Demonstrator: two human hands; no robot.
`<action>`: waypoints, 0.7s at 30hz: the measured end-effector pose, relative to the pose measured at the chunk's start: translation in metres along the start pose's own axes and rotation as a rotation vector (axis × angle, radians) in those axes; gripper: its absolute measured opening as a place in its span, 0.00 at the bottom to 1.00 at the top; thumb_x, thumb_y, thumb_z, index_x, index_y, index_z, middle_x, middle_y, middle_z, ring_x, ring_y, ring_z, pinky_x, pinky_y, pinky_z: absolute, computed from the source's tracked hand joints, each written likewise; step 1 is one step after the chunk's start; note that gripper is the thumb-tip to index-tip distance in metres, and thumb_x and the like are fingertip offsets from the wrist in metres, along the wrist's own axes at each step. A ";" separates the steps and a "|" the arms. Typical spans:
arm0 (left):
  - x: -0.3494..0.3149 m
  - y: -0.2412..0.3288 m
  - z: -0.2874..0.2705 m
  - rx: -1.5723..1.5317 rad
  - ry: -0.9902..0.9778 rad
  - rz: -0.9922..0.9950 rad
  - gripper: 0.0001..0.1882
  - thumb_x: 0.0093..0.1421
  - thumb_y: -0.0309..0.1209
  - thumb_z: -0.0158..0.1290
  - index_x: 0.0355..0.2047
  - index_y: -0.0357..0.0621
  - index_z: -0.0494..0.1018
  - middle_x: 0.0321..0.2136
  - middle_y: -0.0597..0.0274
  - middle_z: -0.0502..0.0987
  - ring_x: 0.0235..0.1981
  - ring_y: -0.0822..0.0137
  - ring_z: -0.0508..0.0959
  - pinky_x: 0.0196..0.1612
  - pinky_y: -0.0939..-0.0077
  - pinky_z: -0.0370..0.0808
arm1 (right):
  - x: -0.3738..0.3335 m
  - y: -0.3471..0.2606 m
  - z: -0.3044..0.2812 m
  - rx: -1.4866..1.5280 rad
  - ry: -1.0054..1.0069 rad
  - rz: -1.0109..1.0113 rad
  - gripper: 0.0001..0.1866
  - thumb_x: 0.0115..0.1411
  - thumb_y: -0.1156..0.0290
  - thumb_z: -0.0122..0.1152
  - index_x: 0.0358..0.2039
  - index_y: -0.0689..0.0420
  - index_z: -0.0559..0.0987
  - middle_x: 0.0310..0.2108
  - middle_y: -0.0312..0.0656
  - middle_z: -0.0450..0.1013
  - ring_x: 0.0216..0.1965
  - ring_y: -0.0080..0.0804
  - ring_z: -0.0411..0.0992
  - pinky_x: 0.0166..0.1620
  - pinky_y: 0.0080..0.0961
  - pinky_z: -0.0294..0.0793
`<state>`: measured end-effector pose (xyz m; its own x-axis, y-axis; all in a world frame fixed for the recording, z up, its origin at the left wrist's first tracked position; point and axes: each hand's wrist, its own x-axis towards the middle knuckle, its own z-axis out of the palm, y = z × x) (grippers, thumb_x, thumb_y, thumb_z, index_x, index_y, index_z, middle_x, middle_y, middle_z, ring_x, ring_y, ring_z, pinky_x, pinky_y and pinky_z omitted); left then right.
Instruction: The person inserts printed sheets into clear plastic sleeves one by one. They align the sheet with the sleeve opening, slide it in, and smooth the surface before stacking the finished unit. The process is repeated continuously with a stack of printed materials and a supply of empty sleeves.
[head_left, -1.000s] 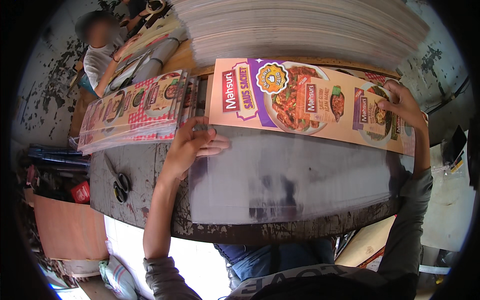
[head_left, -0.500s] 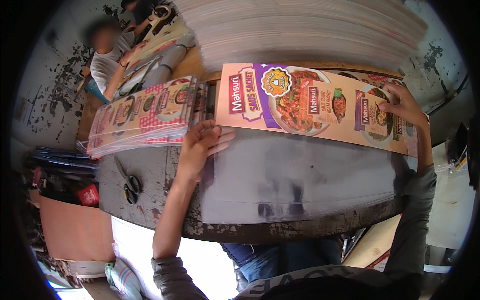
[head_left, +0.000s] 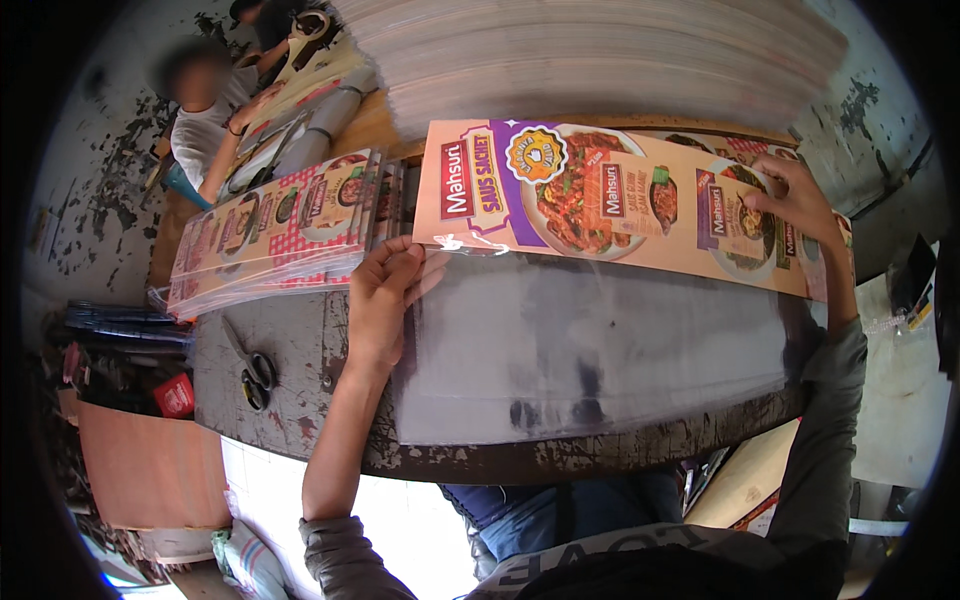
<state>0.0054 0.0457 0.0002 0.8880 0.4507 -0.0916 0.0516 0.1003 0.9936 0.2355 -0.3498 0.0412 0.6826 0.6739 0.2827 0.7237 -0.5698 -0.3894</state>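
Peach, long, flat card (head_left: 700, 253) runs left to right. The left hand (head_left: 382, 295) pinches its near left corner; the right hand (head_left: 803, 205) touches its other end, squeeze unclear.

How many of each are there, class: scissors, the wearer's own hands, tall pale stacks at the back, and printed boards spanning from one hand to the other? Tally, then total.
Scissors: 1
Left hand and right hand: 2
Tall pale stack: 1
Printed board: 1
Total: 5
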 end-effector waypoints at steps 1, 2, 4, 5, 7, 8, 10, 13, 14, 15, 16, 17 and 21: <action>0.000 0.000 0.001 0.000 0.010 0.001 0.12 0.60 0.29 0.47 0.42 0.33 0.68 0.35 0.60 0.75 0.41 0.71 0.76 0.43 0.81 0.72 | 0.002 0.008 0.007 -0.005 0.068 -0.015 0.20 0.48 0.58 0.64 0.23 0.63 0.69 0.17 0.37 0.58 0.20 0.23 0.55 0.24 0.23 0.55; -0.001 0.001 0.003 -0.001 0.020 0.002 0.12 0.61 0.29 0.47 0.42 0.33 0.68 0.35 0.60 0.75 0.41 0.71 0.76 0.43 0.81 0.72 | 0.001 0.012 0.011 -0.011 0.136 -0.029 0.20 0.49 0.59 0.64 0.22 0.62 0.68 0.17 0.34 0.55 0.19 0.20 0.53 0.23 0.22 0.53; -0.002 0.002 0.003 -0.005 0.036 0.008 0.12 0.61 0.28 0.46 0.42 0.32 0.67 0.35 0.60 0.75 0.41 0.71 0.76 0.43 0.82 0.72 | 0.004 -0.004 0.021 -0.072 0.242 0.001 0.19 0.50 0.61 0.64 0.22 0.63 0.68 0.16 0.36 0.56 0.19 0.22 0.54 0.23 0.23 0.54; -0.002 0.002 0.003 -0.011 0.037 0.015 0.13 0.61 0.28 0.46 0.43 0.31 0.67 0.35 0.59 0.75 0.41 0.70 0.76 0.44 0.81 0.72 | 0.006 -0.015 0.025 -0.102 0.296 0.015 0.18 0.50 0.62 0.64 0.21 0.64 0.68 0.16 0.37 0.56 0.19 0.22 0.54 0.22 0.24 0.55; -0.002 0.001 0.002 -0.012 0.036 0.033 0.13 0.61 0.27 0.46 0.43 0.31 0.66 0.36 0.58 0.75 0.40 0.69 0.76 0.44 0.81 0.72 | 0.004 -0.019 0.022 -0.142 0.340 0.002 0.18 0.49 0.62 0.64 0.23 0.64 0.69 0.16 0.41 0.63 0.17 0.25 0.58 0.23 0.25 0.61; -0.001 -0.001 0.001 -0.004 0.034 0.040 0.13 0.61 0.26 0.46 0.44 0.30 0.66 0.36 0.57 0.75 0.40 0.69 0.76 0.44 0.81 0.72 | 0.004 -0.014 0.023 -0.160 0.358 -0.029 0.17 0.49 0.62 0.65 0.23 0.64 0.70 0.16 0.42 0.64 0.17 0.26 0.58 0.24 0.25 0.62; 0.000 -0.003 0.003 -0.008 0.055 0.057 0.13 0.61 0.25 0.45 0.44 0.29 0.65 0.36 0.55 0.75 0.40 0.67 0.76 0.44 0.80 0.73 | 0.003 -0.011 0.020 -0.173 0.380 -0.079 0.18 0.48 0.62 0.65 0.24 0.64 0.70 0.16 0.43 0.66 0.17 0.27 0.59 0.24 0.24 0.64; -0.001 -0.003 0.004 -0.021 0.105 0.076 0.13 0.61 0.24 0.45 0.44 0.27 0.64 0.34 0.53 0.76 0.39 0.65 0.77 0.43 0.78 0.75 | 0.004 -0.017 0.016 -0.184 0.391 -0.122 0.19 0.47 0.61 0.65 0.25 0.64 0.71 0.16 0.45 0.66 0.17 0.29 0.60 0.25 0.24 0.65; -0.002 -0.003 0.004 -0.022 0.107 0.080 0.13 0.61 0.24 0.45 0.44 0.27 0.63 0.33 0.54 0.76 0.38 0.66 0.77 0.43 0.78 0.75 | 0.005 -0.022 0.014 -0.216 0.394 -0.133 0.19 0.47 0.60 0.66 0.25 0.64 0.71 0.16 0.45 0.66 0.17 0.29 0.60 0.25 0.25 0.66; -0.002 -0.003 0.004 -0.023 0.108 0.086 0.14 0.61 0.24 0.45 0.45 0.28 0.63 0.33 0.54 0.76 0.38 0.67 0.77 0.43 0.78 0.75 | 0.005 -0.024 0.011 -0.249 0.399 -0.143 0.20 0.46 0.60 0.66 0.25 0.64 0.71 0.16 0.45 0.65 0.17 0.29 0.60 0.25 0.25 0.66; -0.001 -0.004 0.004 -0.022 0.094 0.091 0.14 0.61 0.24 0.45 0.45 0.28 0.62 0.33 0.55 0.76 0.38 0.68 0.77 0.43 0.78 0.75 | 0.003 -0.024 0.008 -0.243 0.367 -0.062 0.19 0.45 0.60 0.66 0.28 0.63 0.73 0.19 0.46 0.68 0.19 0.32 0.63 0.27 0.25 0.66; 0.000 -0.006 0.003 -0.022 0.081 0.096 0.15 0.61 0.24 0.45 0.46 0.29 0.62 0.33 0.55 0.77 0.38 0.69 0.77 0.43 0.78 0.75 | 0.000 -0.022 0.005 -0.237 0.334 0.019 0.19 0.44 0.59 0.66 0.31 0.61 0.75 0.22 0.46 0.70 0.22 0.35 0.66 0.30 0.26 0.67; -0.001 -0.006 0.004 -0.046 0.072 0.112 0.16 0.60 0.24 0.46 0.47 0.31 0.61 0.32 0.57 0.77 0.37 0.72 0.76 0.45 0.78 0.74 | 0.000 -0.015 0.001 -0.252 0.260 0.077 0.19 0.45 0.61 0.66 0.34 0.60 0.77 0.25 0.46 0.72 0.25 0.36 0.69 0.32 0.26 0.68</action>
<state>0.0059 0.0410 -0.0054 0.8517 0.5238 0.0134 -0.0681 0.0853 0.9940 0.2247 -0.3410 0.0460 0.7157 0.5009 0.4866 0.6492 -0.7340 -0.1992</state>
